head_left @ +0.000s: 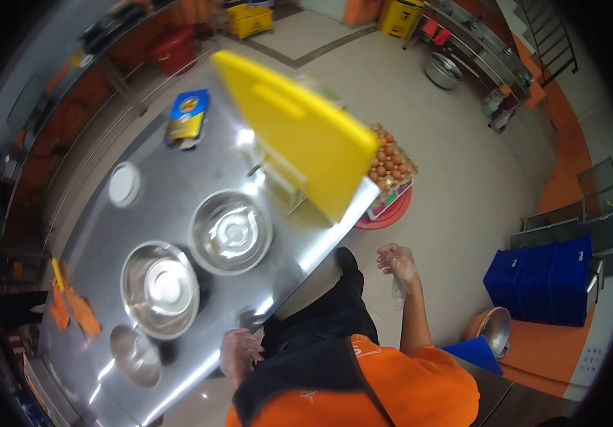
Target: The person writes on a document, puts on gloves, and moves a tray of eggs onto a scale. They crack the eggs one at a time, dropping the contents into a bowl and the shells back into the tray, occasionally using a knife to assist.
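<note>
My left hand (241, 353), in a clear plastic glove, hangs beside the front edge of the steel table (228, 306) with its fingers loosely apart and nothing in it. To the right of the table, over the floor, my right hand (396, 259) is raised, gloved too, its fingers slightly bent and empty. On the table, nearest my left hand, are a large steel bowl (160, 290), another steel bowl (231, 232) and a smaller one (136, 356). A yellow board (296, 135) stands upright in a rack (281, 181).
A white tub (124, 185), a blue and yellow box (188, 119) and orange cloths with a yellow-handled tool (72, 302) lie on the table. Eggs in a tray (390, 165) stand above a red stool (390, 212) beside it. Blue crates (540, 281) are at the right.
</note>
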Motion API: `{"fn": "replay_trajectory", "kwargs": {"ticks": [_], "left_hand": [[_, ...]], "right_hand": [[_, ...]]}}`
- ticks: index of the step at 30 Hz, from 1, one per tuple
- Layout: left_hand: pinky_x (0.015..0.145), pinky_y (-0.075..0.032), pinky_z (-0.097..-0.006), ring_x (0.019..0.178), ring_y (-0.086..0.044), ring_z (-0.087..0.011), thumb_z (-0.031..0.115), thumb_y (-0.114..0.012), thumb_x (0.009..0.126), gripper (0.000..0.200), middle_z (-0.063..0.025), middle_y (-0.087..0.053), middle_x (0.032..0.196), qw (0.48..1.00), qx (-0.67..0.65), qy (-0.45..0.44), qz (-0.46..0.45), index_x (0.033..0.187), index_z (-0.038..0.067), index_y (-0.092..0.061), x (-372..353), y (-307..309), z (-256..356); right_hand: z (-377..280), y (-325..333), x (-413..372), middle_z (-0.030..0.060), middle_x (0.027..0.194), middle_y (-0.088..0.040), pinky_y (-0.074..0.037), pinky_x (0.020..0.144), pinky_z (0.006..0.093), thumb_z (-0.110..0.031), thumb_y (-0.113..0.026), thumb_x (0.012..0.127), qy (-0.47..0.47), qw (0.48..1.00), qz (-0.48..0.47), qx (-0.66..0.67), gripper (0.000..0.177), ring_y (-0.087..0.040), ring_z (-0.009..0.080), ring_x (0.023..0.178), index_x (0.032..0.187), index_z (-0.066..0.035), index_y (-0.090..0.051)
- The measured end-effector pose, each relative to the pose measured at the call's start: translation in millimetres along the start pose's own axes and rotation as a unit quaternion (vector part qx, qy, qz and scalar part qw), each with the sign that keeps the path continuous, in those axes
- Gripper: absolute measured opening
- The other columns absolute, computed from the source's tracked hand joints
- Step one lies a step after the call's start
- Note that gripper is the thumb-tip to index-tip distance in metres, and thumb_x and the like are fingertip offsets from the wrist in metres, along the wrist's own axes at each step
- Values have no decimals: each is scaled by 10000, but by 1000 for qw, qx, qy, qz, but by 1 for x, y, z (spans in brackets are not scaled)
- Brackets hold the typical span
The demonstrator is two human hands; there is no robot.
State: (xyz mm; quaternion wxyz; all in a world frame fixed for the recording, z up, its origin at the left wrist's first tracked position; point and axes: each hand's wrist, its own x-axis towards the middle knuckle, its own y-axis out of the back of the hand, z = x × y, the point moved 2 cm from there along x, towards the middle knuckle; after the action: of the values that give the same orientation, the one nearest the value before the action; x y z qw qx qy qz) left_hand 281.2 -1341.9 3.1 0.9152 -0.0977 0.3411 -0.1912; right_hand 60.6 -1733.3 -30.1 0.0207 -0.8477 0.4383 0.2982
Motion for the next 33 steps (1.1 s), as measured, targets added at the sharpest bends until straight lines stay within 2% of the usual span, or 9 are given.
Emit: {"fn": "replay_trajectory", "kwargs": {"ticks": [1, 4, 8, 10, 12, 14, 16, 22, 33], "left_hand": [[523, -522, -291, 680, -662, -202, 389, -538, 956, 434, -172, -672, 961, 989, 51, 12, -140, 1170, 11, -534, 7, -29, -3], [656, -550, -290, 821, -679, -186, 390, -521, 986, 437, -140, -673, 1058, 939, 201, 90, -263, 1237, 33, -527, 12, -137, -33], [803, -537, -284, 955, -657, -181, 361, -525, 997, 423, -106, -639, 1178, 899, 152, 208, -352, 1314, 83, -494, 76, -286, -135], [820, -532, -346, 973, -662, -227, 393, -560, 973, 452, -106, -639, 1193, 938, 11, 239, -250, 1312, 101, -496, 133, -342, -225], [855, -510, -355, 970, -643, -178, 465, -581, 933, 464, -78, -651, 1063, 986, 34, 80, -145, 1223, 107, -526, 200, -352, -294], [816, -489, -348, 882, -632, -271, 366, -589, 897, 473, -84, -644, 972, 886, 458, 67, -13, 1243, 52, -519, 302, -356, -359], [810, -488, -332, 888, -629, -274, 378, -539, 883, 492, -94, -643, 964, 889, 429, 22, 157, 1217, 17, -521, 274, -436, -234], [902, -475, -441, 1103, -623, -352, 475, -481, 898, 637, -211, -624, 1222, 917, 362, 65, 151, 1348, 26, -451, 310, -456, -186], [922, -451, -483, 1129, -593, -392, 467, -396, 971, 582, -215, -617, 1238, 936, 328, -8, 127, 1438, 120, -363, 336, -423, -240]], "right_hand": [[-3, 27, 19, 38, 820, -644, -499, 606, 246, -258, -574, 931, -4, 998, 30, -49, 240, -633, 113, 722, 995, -36, -638], [-13, 105, 88, 43, 785, -637, -483, 581, 270, -251, -612, 875, 18, 997, 25, -72, 238, -624, 124, 681, 938, -24, -649], [26, 194, 281, 180, 914, -698, -524, 739, 396, -206, -565, 881, 172, 943, 171, -227, 269, -678, 340, 851, 1011, 12, -653], [9, 210, 332, 190, 940, -692, -510, 797, 400, -216, -572, 897, 178, 939, 192, -225, 279, -667, 338, 903, 1033, 17, -644], [-5, 219, 366, 199, 967, -686, -495, 855, 404, -226, -579, 913, 182, 931, 205, -240, 291, -655, 337, 956, 1055, 22, -635], [-14, 222, 390, 254, 1047, -663, -475, 889, 444, -265, -567, 927, 180, 895, 195, -359, 331, -630, 386, 1027, 1084, 18, -634], [-19, 220, 413, 256, 1053, -659, -472, 892, 448, -286, -552, 934, 177, 922, 105, -328, 352, -626, 390, 1032, 1092, 20, -627], [-40, 200, 425, 264, 1069, -651, -462, 908, 463, -344, -509, 949, 134, 946, -24, -296, 425, -610, 408, 1056, 1149, 19, -604], [-25, 201, 429, 281, 1355, -504, -379, 1061, 420, -360, -473, 963, 94, 963, -31, -251, 566, -498, 392, 1260, 1371, 32, -470]]}}
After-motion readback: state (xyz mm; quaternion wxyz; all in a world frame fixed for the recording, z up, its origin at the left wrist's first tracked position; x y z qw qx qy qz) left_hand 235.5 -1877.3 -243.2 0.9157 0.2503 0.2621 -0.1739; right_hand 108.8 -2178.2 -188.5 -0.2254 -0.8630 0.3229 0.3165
